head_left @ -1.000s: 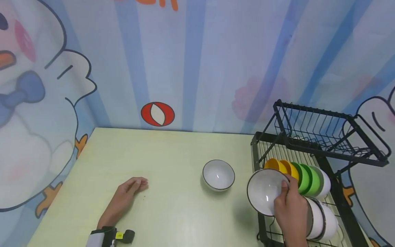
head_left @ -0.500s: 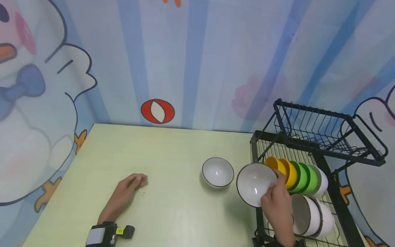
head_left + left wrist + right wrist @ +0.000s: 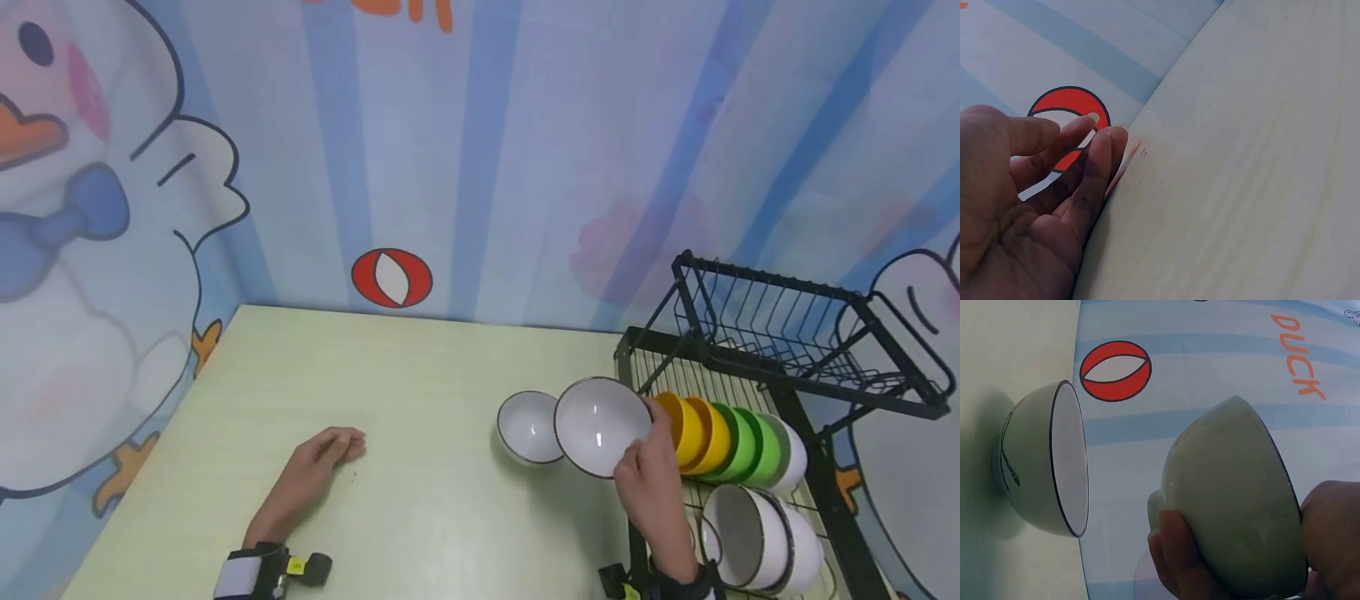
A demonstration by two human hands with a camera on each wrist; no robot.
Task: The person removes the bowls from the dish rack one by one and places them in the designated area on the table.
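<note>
My right hand (image 3: 648, 492) grips a white bowl with a dark rim (image 3: 600, 425), thumb at the rim and fingers under its outside. In the right wrist view the held bowl (image 3: 1229, 500) hangs tilted above the table. Beside it, a second white dark-rimmed bowl (image 3: 527, 429) stands upright on the table; in the head view the held bowl overlaps its right edge. My left hand (image 3: 315, 467) rests on the table at the left, its fingers loosely curled with nothing between them, as the left wrist view also shows of the hand (image 3: 1041, 194).
A black two-tier dish rack (image 3: 637, 350) stands at the right. Its lower level holds yellow bowls (image 3: 682, 429), green bowls (image 3: 738, 442) and white dark-rimmed bowls (image 3: 742, 537) on edge. A printed backdrop (image 3: 495, 167) closes off the table's (image 3: 375, 358) far edge.
My right hand has carried the bowl leftward and slightly away from me, out from over the rack to beside the standing bowl. The left hand has stayed in place.
</note>
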